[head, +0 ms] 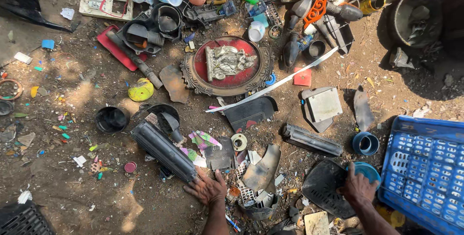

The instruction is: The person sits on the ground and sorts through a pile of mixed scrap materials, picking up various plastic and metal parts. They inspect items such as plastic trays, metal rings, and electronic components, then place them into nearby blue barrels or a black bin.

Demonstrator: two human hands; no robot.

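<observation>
My left hand (208, 187) rests palm down on the dirt, fingers spread, touching the near end of a long black ribbed plastic casing (163, 150). My right hand (358, 187) grips the edge of a round blue plastic lid (368, 170), which lies beside a black mesh panel (323, 187). Between the hands lies a heap of broken plastic scraps (260, 177).
A blue perforated crate (425, 167) stands at the right. An oval red plaque with a silver figure (227, 65) lies ahead, with a white strip (270, 88), a blue pipe fitting (365, 143), a black pot (110, 119) and several cups and scraps on the dirt.
</observation>
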